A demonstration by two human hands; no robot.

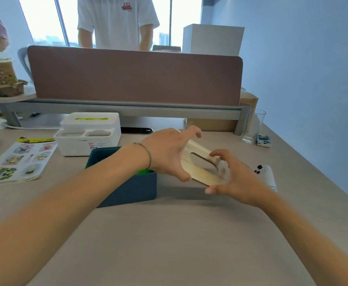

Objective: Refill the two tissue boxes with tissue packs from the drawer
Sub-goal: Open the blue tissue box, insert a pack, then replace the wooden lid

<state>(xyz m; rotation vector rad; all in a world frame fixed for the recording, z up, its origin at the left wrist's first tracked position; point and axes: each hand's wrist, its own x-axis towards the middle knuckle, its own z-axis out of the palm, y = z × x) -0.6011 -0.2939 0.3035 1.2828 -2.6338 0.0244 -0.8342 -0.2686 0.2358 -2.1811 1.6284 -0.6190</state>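
Teal box (127, 188), pale wooden lid (199, 172), white box (90, 131)

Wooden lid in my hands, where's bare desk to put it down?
Both hands hold the wooden lid. Free patches: the wide bare desk nearer than the blue box, and the strip between that box and the white phone. It is crowded left, around the white tissue box and sticker sheet.

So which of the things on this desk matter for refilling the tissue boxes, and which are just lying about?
For the job:
- wooden lid, held in both hands: left hand, right hand
- dark blue tissue box, open
- white tissue box

Lying about:
- sticker sheet
- drinking glass
- iced drink cup
- cardboard box
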